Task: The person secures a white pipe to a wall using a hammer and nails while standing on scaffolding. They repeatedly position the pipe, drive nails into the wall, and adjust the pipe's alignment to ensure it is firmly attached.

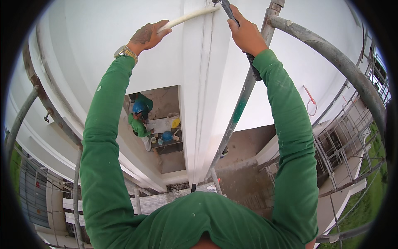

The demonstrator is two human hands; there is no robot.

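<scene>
My left hand (148,38), with a metal-banded watch (125,52) at its wrist, is raised and closed round one end of a long white rod (188,16). The rod runs to the upper middle, bending slightly in this view. My right hand (247,34) is raised too, closed round a long dark tool (228,9) whose black lower end (254,68) shows below the wrist. The rod's far end comes close to the tool's upper part. I cannot tell whether they touch, and the tool's working end is cut off at the top edge. Behind both is a white wall (203,62) with a vertical groove.
A scaffold pole (242,99) slants past my right forearm, and a curved scaffold tube (331,41) arches at the right. More rusty scaffold (31,70) stands at the left. Far below, through an opening, a person in green (139,120) with a blue helmet is beside a table (168,146).
</scene>
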